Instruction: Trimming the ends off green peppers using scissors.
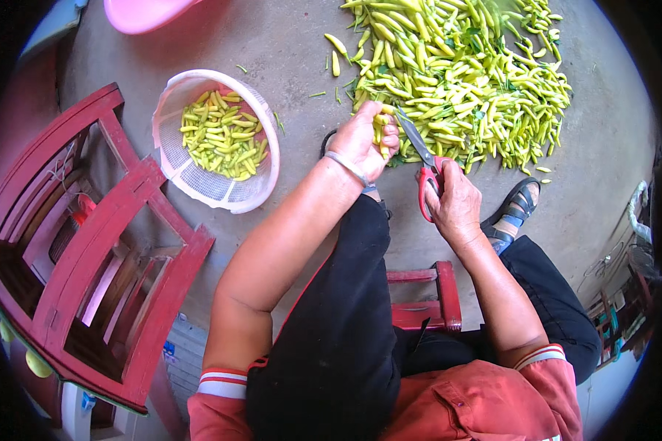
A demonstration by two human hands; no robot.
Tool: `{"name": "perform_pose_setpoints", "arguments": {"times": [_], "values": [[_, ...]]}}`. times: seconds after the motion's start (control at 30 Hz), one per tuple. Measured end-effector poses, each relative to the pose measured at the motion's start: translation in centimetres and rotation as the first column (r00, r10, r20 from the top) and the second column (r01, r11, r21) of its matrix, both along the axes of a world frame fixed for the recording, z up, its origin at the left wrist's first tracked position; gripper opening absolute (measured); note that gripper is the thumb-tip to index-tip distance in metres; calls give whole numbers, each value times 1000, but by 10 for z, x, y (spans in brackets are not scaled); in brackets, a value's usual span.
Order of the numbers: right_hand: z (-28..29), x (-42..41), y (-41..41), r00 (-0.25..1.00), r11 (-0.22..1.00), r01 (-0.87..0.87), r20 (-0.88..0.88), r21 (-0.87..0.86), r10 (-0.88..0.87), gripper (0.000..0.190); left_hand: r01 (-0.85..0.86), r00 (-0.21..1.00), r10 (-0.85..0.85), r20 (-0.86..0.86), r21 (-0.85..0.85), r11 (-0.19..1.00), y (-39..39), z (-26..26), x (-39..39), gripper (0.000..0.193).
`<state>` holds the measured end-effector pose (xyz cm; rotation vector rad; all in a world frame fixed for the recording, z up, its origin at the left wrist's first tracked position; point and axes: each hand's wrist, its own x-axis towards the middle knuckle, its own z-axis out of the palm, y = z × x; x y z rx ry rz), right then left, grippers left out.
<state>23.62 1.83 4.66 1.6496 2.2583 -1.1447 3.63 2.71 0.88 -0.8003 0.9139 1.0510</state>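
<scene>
My left hand [367,138] is closed around a few yellow-green chili peppers [385,135], whose ends stick out between the fingers. In my right hand [455,198] is a pair of scissors [422,144] with red handles. Its dark blades point up and left, and their tips reach a pepper at the top of my left fist. Beyond both hands a large heap of yellow-green chili peppers [463,93] with some green leaves lies on the concrete floor. To the left, a white mesh plastic basket [220,197] holds many loose peppers [223,132].
A pink plastic basin [146,14] stands at the top left. Red wooden furniture [105,248] fills the left side. Cut green stems [317,94] and stray peppers [336,63] lie between basket and heap. A red wooden stool [448,295] is beneath me, near my sandalled foot [516,206].
</scene>
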Motion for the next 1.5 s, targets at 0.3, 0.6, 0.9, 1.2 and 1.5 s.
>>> {"name": "perform_pose_setpoints", "arguments": {"times": [0.3,0.6,0.9,1.2,1.5], "values": [[1,-1,0,999,991,-49,-4,125,49,32,-136,986,140,89,-56,989,-5,23,8,17],[5,-1,-6,997,997,-65,46,39,64,32,-201,968,203,146,-32,979,-14,23,12,18],[14,-1,-8,996,997,47,-75,-55,-51,31,-18,761,74,-645,94,995,-35,70,-32,15],[6,18,-13,997,998,18,-77,-55,-23,30,178,-935,-78,-346,-648,740,-41,75,-107,32],[17,3,-7,999,991,-33,-35,-131,29,32,472,-708,-364,-605,-789,394,48,-27,-83,20]]}}
